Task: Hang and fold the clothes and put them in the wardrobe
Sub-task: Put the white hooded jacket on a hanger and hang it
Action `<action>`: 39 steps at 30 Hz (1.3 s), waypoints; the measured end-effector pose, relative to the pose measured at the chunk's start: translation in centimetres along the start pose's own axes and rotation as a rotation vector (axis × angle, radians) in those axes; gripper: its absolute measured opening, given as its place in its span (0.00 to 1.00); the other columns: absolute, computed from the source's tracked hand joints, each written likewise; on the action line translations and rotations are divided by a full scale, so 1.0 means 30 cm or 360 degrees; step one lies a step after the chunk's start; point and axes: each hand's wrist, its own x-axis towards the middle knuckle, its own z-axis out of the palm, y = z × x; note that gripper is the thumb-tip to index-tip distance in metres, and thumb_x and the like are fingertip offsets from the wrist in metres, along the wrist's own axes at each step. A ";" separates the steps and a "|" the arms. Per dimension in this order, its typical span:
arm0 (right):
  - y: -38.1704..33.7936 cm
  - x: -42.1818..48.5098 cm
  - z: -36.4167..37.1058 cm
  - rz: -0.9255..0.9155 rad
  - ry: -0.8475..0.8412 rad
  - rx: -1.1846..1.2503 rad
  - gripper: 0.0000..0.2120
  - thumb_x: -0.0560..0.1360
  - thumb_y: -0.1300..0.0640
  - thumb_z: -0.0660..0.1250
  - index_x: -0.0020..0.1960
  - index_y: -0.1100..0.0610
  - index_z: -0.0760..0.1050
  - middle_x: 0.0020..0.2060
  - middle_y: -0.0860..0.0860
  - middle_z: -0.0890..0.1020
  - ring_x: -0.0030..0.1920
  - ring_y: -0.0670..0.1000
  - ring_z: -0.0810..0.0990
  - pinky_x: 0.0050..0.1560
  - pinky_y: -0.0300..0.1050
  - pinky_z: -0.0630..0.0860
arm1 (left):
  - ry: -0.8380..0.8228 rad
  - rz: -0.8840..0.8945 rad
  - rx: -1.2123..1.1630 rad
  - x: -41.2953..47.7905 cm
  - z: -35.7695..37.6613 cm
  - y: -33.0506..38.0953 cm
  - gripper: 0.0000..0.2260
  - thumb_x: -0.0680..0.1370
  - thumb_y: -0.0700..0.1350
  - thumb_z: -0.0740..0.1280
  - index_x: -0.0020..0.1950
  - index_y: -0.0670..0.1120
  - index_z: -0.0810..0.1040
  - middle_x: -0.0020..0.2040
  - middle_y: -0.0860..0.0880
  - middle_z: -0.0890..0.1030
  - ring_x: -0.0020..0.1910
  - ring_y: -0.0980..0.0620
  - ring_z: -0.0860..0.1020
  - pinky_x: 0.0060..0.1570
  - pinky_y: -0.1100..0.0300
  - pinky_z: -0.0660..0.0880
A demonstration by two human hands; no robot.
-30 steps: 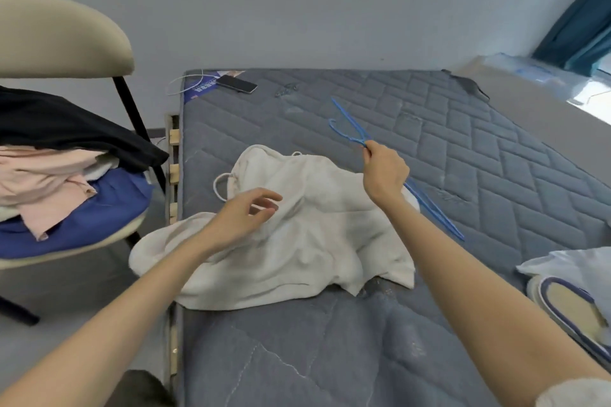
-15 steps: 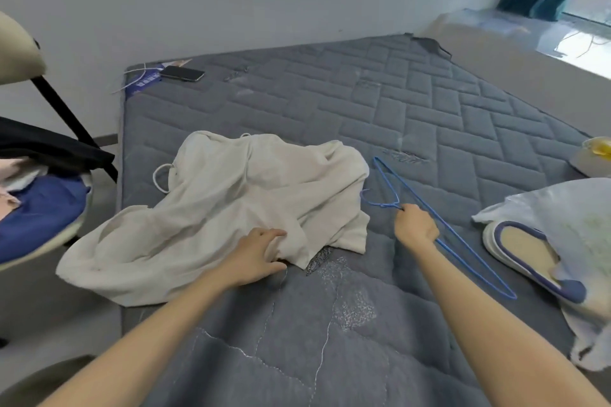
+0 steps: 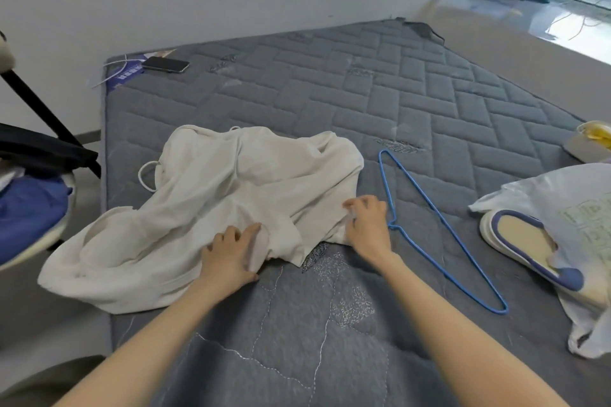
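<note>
A crumpled white garment (image 3: 231,182) lies on the grey quilted mattress (image 3: 330,102), and part of it hangs over the left edge. My left hand (image 3: 231,251) grips the garment's near hem. My right hand (image 3: 367,221) pinches the garment's right edge with curled fingers. Flat on the mattress just right of that hand lies a thin blue wire hanger (image 3: 444,225); neither hand touches it.
A chair (image 3: 29,208) piled with blue, black and pale clothes stands at the left. A phone (image 3: 166,64) with a cable lies at the mattress's far left corner. A plastic bag (image 3: 562,201) and slippers (image 3: 525,241) sit at the right edge.
My right hand let go of the blue hanger, which now lies on the mattress, and moved left onto the garment's edge. My left hand stays at the near hem.
</note>
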 end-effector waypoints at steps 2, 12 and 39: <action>-0.066 -0.016 0.023 -0.0357 -0.0350 -0.0075 0.25 0.69 0.65 0.62 0.65 0.53 0.71 0.68 0.56 0.64 0.66 0.57 0.61 0.65 0.49 0.63 | 0.0047 -0.0085 0.0081 -0.016 0.019 -0.017 0.35 0.70 0.55 0.69 0.72 0.57 0.55 0.61 0.49 0.66 0.60 0.46 0.68 0.55 0.51 0.68; -0.216 -0.073 0.125 -0.0262 -0.0529 0.0469 0.12 0.78 0.59 0.57 0.58 0.56 0.75 0.56 0.50 0.79 0.58 0.53 0.74 0.58 0.49 0.67 | 0.0089 0.0029 -0.0903 -0.053 -0.034 -0.143 0.06 0.78 0.39 0.61 0.48 0.51 0.72 0.45 0.52 0.79 0.45 0.48 0.74 0.44 0.62 0.68; -0.250 -0.251 -0.055 0.0360 -0.1171 0.0016 0.32 0.74 0.47 0.68 0.70 0.62 0.62 0.64 0.57 0.72 0.61 0.58 0.74 0.56 0.48 0.73 | -0.0334 0.0131 -0.0656 -0.258 -0.079 -0.165 0.09 0.72 0.47 0.72 0.48 0.47 0.77 0.47 0.50 0.80 0.46 0.53 0.78 0.46 0.61 0.74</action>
